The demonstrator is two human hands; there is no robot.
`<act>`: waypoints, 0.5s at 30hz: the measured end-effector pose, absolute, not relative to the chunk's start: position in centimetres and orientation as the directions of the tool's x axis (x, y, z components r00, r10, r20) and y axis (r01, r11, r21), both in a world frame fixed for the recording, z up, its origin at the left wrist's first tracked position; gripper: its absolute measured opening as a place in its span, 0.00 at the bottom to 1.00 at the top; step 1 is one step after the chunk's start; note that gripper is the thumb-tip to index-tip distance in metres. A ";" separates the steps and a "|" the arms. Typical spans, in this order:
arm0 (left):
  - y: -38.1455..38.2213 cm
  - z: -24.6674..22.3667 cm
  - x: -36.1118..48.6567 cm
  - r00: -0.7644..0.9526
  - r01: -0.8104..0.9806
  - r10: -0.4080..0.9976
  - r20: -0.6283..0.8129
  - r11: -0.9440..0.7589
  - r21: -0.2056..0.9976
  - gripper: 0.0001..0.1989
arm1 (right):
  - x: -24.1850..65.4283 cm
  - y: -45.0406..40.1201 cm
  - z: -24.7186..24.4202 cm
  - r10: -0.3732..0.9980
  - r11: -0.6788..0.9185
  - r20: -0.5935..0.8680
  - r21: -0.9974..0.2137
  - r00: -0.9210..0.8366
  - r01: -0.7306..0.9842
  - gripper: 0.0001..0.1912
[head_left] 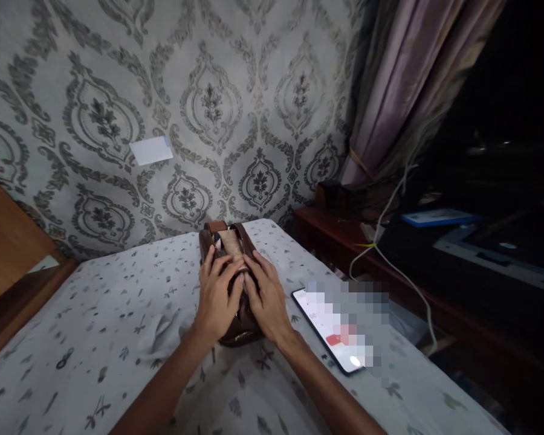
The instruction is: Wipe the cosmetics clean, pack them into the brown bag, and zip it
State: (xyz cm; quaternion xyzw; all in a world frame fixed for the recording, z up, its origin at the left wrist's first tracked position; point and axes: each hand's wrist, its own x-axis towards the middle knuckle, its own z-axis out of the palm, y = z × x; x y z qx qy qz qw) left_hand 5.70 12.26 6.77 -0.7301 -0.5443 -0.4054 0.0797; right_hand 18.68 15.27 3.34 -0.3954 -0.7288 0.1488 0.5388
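Observation:
A brown leather bag (247, 334) lies on the patterned sheet in front of me, with its top parted at the far end. Inside that gap shows something beige (231, 243), and a brown strap or handle (216, 227) sits at the far edge. My left hand (218, 296) grips the bag's left side, fingers curved over the top. From the other side my right hand (267, 296) holds it too, the thumbs and index fingers nearly meeting over the middle of the opening. What lies under the fingertips is hidden.
To the right of the bag rests a lit phone (326, 332), partly blurred out. A dark red wooden ledge (312, 232) with a white cable (392, 260) runs along the right. Wooden furniture (13, 241) stands at the left, and a patterned wall (258, 121) behind.

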 end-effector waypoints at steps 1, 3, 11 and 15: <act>12.3 6.8 5.7 0.075 0.860 0.729 0.680 -0.393 0.326 0.17 | 18.7 15.3 3.4 0.735 0.643 0.669 -0.637 -0.110 0.425 0.23; 12.2 6.8 5.8 0.061 0.859 0.730 0.680 -0.386 0.337 0.17 | 18.7 15.5 3.9 0.736 0.639 0.666 -0.622 -0.124 0.453 0.23; 13.4 7.8 4.4 0.078 0.789 0.755 0.651 -0.447 0.423 0.17 | 18.0 15.7 6.9 0.811 0.504 0.558 -0.512 -0.177 0.695 0.21; 17.6 9.5 1.8 0.175 0.742 0.799 0.575 -0.491 0.456 0.24 | 17.8 15.2 7.4 0.822 0.483 0.541 -0.498 -0.178 0.720 0.20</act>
